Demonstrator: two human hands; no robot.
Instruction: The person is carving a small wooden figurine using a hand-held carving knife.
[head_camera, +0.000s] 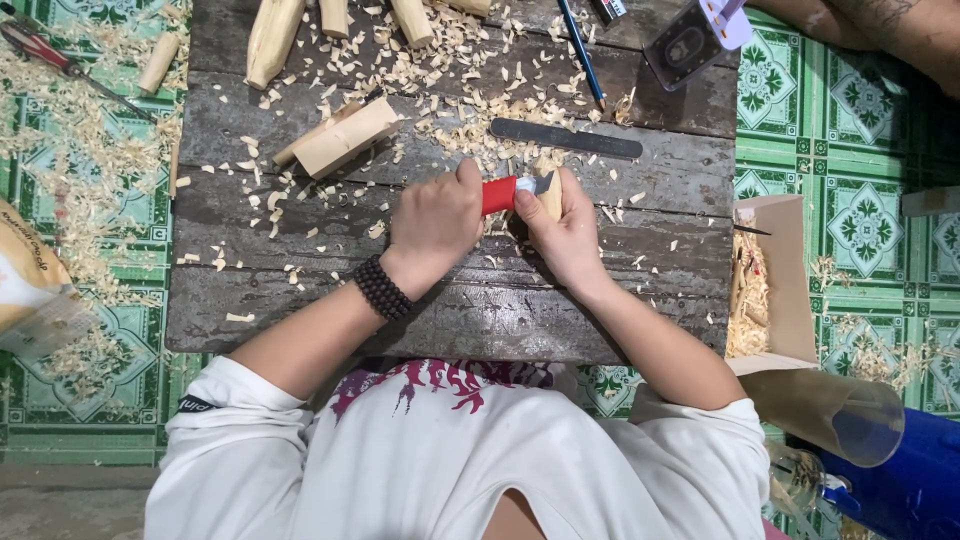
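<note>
White fabric of the person's shirt (460, 460), printed with a dark red pattern, fills the bottom of the head view, and both bare forearms run up from it toward twelve o'clock onto a weathered wooden board (300, 320). On the left wrist sits a dark beaded bracelet (383, 288). At the centre of the board the left hand (435, 225) is wrapped tightly around the red handle of a carving knife (505, 193), whose short blade points toward three o'clock. Touching that blade, the right hand (565, 235) is clenched around a small pale wooden piece (550, 197), only the top of which shows above the fingers. Pale wood shavings (470, 110) lie scattered over the board, thickest at twelve o'clock from the hands. Just beyond them, at about one o'clock, lies a long dark flat file (566, 138), and farther on a blue pencil (582, 52). At ten o'clock rests a roughly cut wooden block (345, 138), with several rounded wooden blanks (272, 40) at the far edge. At three o'clock, off the board, stands an open cardboard box (780, 280) holding shavings on the green patterned tile floor (850, 130).
</note>
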